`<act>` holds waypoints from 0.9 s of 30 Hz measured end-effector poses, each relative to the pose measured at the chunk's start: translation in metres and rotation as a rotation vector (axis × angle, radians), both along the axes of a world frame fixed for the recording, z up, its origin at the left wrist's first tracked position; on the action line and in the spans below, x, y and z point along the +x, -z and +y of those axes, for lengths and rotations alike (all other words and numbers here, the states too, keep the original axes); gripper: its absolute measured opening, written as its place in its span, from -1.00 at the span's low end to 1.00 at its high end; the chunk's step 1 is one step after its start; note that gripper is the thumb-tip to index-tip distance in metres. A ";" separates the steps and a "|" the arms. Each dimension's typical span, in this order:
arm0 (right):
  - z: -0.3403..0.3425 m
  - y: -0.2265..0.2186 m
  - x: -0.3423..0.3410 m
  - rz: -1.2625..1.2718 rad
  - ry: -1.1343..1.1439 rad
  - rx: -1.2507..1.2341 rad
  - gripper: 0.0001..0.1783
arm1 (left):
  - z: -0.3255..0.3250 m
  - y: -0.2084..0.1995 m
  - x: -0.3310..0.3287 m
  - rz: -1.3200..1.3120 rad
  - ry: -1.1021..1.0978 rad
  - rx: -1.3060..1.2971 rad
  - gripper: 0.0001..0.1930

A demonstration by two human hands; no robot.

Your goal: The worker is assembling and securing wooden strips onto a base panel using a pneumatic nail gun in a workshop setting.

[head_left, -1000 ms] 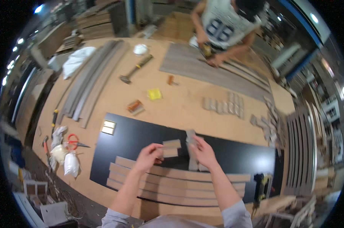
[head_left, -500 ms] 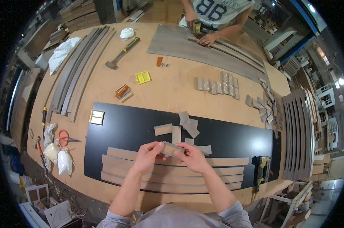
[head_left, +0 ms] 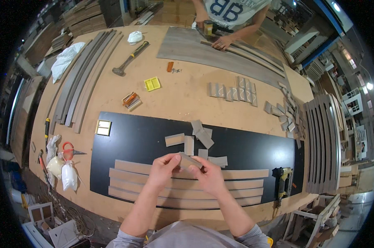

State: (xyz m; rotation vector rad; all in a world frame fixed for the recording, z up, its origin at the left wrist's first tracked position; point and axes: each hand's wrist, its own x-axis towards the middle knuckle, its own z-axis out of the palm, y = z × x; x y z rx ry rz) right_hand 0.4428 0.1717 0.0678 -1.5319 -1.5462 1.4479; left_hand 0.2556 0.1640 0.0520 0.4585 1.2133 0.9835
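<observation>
Two hands, the left hand (head_left: 162, 169) and the right hand (head_left: 209, 177), pinch one small wooden block (head_left: 188, 160) between them over the near part of the black panel (head_left: 133, 140), above long wooden strips (head_left: 187, 188); a nail gun (head_left: 283, 182) lies right.

One wide fisheye view from my head — looking steeply down over the long tan wooden workbench (head_left: 182, 97) — my hands close below

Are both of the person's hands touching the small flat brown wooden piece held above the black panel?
Touching. The head view shows the left hand and right hand pinching the small flat brown wooden piece from either end.
</observation>
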 end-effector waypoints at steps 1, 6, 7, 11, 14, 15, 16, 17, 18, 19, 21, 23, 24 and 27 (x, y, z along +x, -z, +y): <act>0.000 0.002 0.001 0.000 -0.001 0.001 -0.56 | -0.003 0.003 0.000 0.000 -0.001 0.001 -0.69; 0.005 -0.010 0.004 0.017 -0.008 -0.062 -0.61 | -0.018 0.012 -0.002 -0.293 -0.076 0.039 -0.61; 0.005 -0.009 0.005 0.017 -0.010 -0.062 -0.61 | -0.019 0.011 -0.003 -0.293 -0.079 0.039 -0.61; 0.007 -0.013 0.008 0.028 0.017 -0.034 -0.64 | -0.019 0.008 -0.006 -0.429 -0.068 0.071 -0.62; 0.007 -0.020 0.011 -0.095 -0.084 0.112 -0.68 | -0.019 0.012 -0.016 -0.502 -0.033 0.101 -0.68; 0.006 -0.021 0.011 -0.135 -0.141 0.221 -0.70 | -0.018 0.012 -0.018 -0.518 -0.002 0.123 -0.72; 0.004 -0.021 0.012 -0.133 -0.142 0.221 -0.70 | -0.017 0.010 -0.018 -0.516 -0.003 0.124 -0.72; 0.003 -0.020 0.012 -0.165 -0.161 0.392 -0.70 | -0.014 0.006 -0.016 -0.428 0.012 0.140 -0.76; 0.003 -0.019 0.013 -0.197 -0.179 0.562 -0.71 | -0.013 0.002 -0.015 -0.340 0.027 0.155 -0.81; 0.002 -0.019 0.014 -0.197 -0.177 0.561 -0.71 | -0.014 0.000 -0.014 -0.339 0.029 0.154 -0.81; 0.001 -0.021 0.015 -0.252 -0.228 0.696 -0.69 | -0.013 -0.004 -0.014 -0.263 0.014 0.213 -0.87; -0.002 -0.028 0.012 -0.306 -0.239 0.737 -0.67 | -0.012 -0.004 -0.012 -0.207 0.011 0.229 -0.88; -0.004 -0.029 0.011 -0.360 -0.254 0.780 -0.66 | -0.012 -0.004 -0.011 -0.151 0.004 0.247 -0.88; -0.010 -0.023 0.008 -0.344 -0.233 0.754 -0.68 | -0.010 0.008 -0.005 -0.026 0.050 0.207 -0.84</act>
